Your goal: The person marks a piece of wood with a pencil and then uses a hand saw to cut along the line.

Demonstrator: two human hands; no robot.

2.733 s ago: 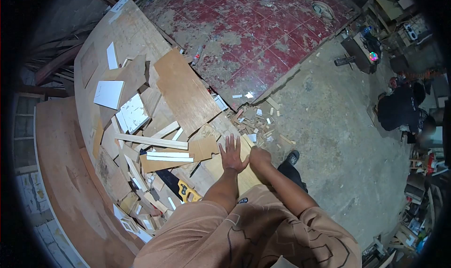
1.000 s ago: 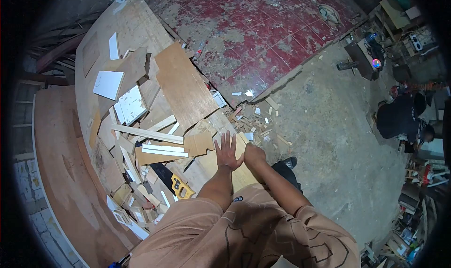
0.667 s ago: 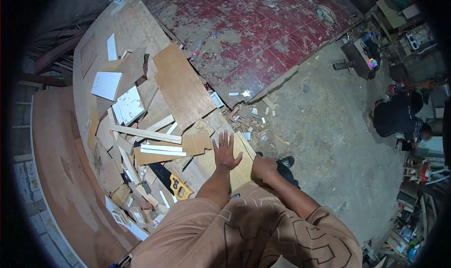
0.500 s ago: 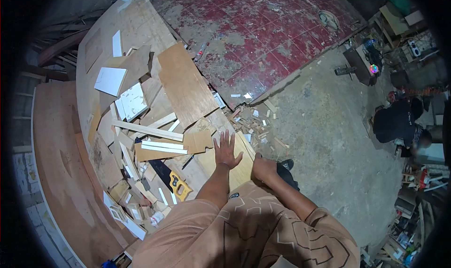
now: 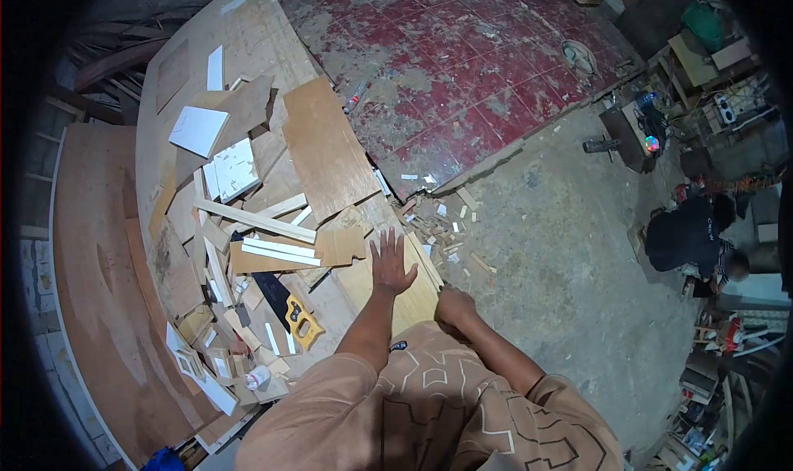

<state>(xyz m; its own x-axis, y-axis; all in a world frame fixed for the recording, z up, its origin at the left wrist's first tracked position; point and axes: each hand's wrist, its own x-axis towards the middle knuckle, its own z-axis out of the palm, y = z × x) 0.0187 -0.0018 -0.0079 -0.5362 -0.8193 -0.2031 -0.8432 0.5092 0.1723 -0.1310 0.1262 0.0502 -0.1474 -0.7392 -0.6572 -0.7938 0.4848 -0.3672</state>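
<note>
My left hand [image 5: 391,265] lies flat with fingers spread on a pale wooden board [image 5: 413,304] near the table's edge. Beside the board's right edge, my right hand [image 5: 456,306] is closed; what it holds, if anything, is hidden. A thin light strip [image 5: 424,260] runs along that edge, up from my right hand. Left of my left hand is a cardboard piece [image 5: 340,246] with white strips [image 5: 281,252] on it. A handsaw with a yellow handle [image 5: 304,322] rests lower left of them.
Wood offcuts and a brown panel [image 5: 326,153] cover much of the table [image 5: 248,37]. Small scraps [image 5: 450,231] litter the concrete floor beside a raised red tiled floor [image 5: 438,75]. At the far right, a person in dark clothes [image 5: 684,236] bends low.
The view has shifted slightly, so the table and tools appear moved. My left hand stays flat on the board, and my right hand remains closed by its edge.
</note>
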